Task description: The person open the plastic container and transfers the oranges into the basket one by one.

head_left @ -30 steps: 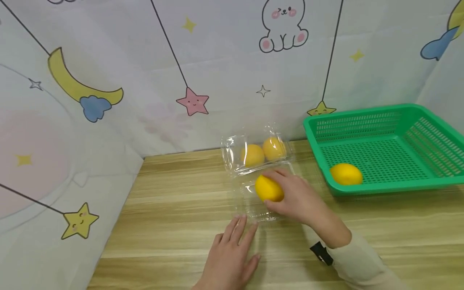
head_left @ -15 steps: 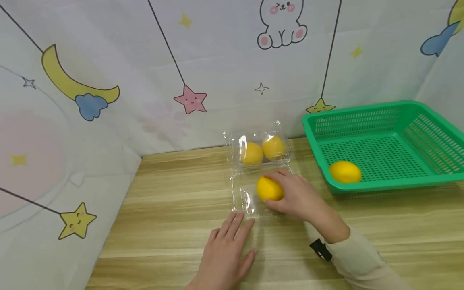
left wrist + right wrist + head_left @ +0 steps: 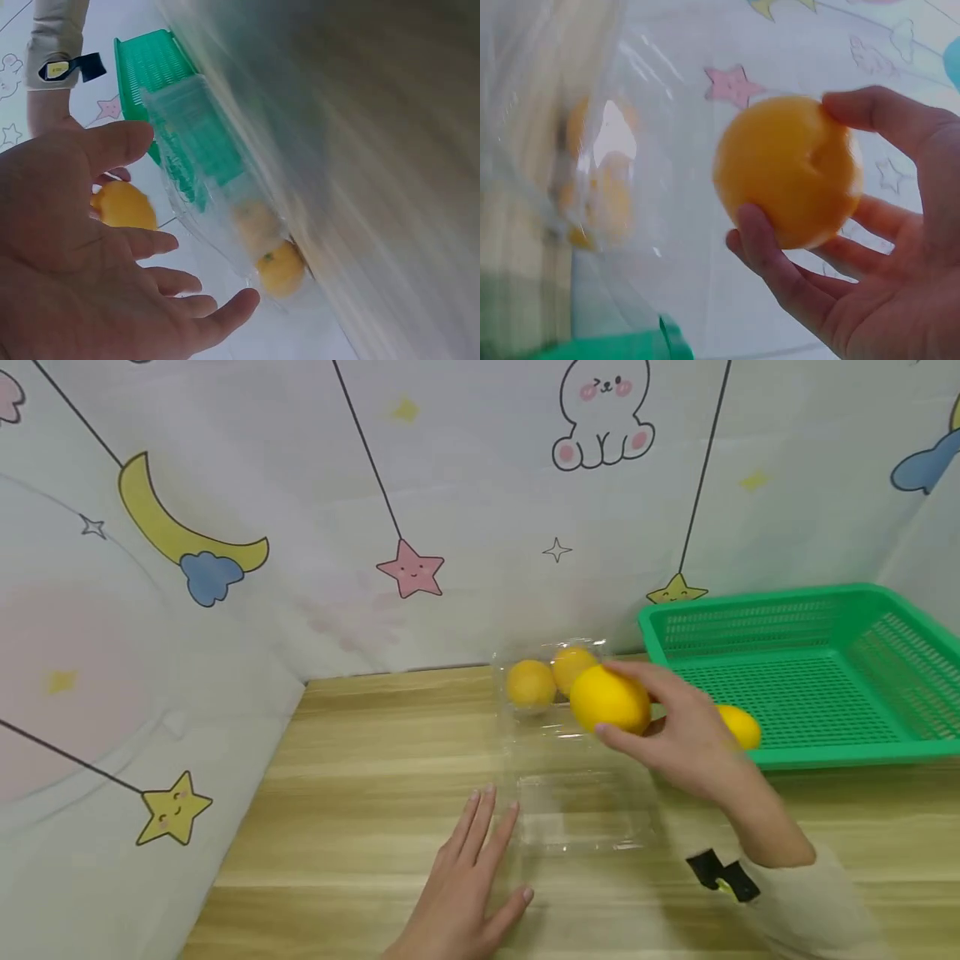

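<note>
My right hand (image 3: 690,727) holds a yellow lemon (image 3: 609,700) between thumb and fingers, raised over the clear plastic clamshell box (image 3: 581,843). In the right wrist view the lemon (image 3: 787,172) sits at the fingertips, clear of the palm. The box lies opened out, and two oranges (image 3: 531,685) rest in its back half; the lemon partly covers the right one. My left hand (image 3: 461,877) is spread with straight fingers by the box's front left side. Whether it touches the plastic, I cannot tell. The left wrist view shows its palm (image 3: 82,247) with nothing held.
To the right stands a green plastic basket (image 3: 847,753) with another lemon (image 3: 741,727) in its near left corner, partly hidden by my right hand. A printed cloth (image 3: 480,485) hangs behind the wooden table (image 3: 360,777).
My right hand has lifted the lemon from the box's front half, moving up and to the right. The box's front half now holds nothing. My left hand has stayed nearly in place.
</note>
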The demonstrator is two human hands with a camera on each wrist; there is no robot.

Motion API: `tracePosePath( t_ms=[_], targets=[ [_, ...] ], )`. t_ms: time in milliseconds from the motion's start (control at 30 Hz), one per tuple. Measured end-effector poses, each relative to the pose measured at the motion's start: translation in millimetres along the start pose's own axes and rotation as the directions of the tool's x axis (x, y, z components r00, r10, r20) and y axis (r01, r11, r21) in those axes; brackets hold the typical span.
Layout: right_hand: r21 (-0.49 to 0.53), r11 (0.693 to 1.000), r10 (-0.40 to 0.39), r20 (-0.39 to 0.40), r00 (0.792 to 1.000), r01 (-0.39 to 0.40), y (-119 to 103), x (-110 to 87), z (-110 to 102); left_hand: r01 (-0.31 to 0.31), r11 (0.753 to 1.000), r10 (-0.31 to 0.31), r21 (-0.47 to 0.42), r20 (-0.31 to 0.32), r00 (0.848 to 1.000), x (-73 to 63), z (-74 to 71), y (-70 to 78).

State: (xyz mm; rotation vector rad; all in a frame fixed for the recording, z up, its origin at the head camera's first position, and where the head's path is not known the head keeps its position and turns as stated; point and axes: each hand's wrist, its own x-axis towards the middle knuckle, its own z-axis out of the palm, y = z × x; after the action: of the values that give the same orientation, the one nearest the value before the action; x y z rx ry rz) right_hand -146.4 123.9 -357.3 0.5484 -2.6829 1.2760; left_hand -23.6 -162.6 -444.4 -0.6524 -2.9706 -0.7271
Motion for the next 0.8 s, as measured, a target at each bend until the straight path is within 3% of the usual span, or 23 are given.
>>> tracePosePath(
  t_ms=[167, 300, 400, 600, 800],
  targets=[
    [-0.055, 0.998, 0.010, -0.202, 0.979, -0.022, 22.5, -4.1, -31.8, -0.053, 0.998, 0.053, 0.047, -0.010, 0.999, -1.7, 0.8, -0.9],
    [-0.100, 0.991, 0.059, -0.263, 0.963, -0.088, 44.4, -7.8, -47.8, -0.099, 0.990, 0.101, 0.098, -0.019, 0.995, -1.8, 1.1, 1.4],
    [-0.154, 0.980, 0.080, -0.284, 0.956, -0.127, 60.5, -9.6, -56.7, -0.114, 0.988, 0.116, 0.101, -0.017, 0.993, -3.3, 2.6, 1.8],
    [-0.207, 0.960, 0.126, -0.284, 0.950, -0.189, 92.7, -10.0, -65.1, -0.113, 0.992, 0.111, 0.054, 0.045, 0.993, -4.0, 7.6, 1.2],
    [-0.242, 0.934, 0.198, -0.256, 0.946, -0.261, 114.5, -8.3, -70.1, -0.140, 0.975, 0.140, 0.172, 0.012, 0.990, -4.0, 12.4, 1.4]
  ],
)
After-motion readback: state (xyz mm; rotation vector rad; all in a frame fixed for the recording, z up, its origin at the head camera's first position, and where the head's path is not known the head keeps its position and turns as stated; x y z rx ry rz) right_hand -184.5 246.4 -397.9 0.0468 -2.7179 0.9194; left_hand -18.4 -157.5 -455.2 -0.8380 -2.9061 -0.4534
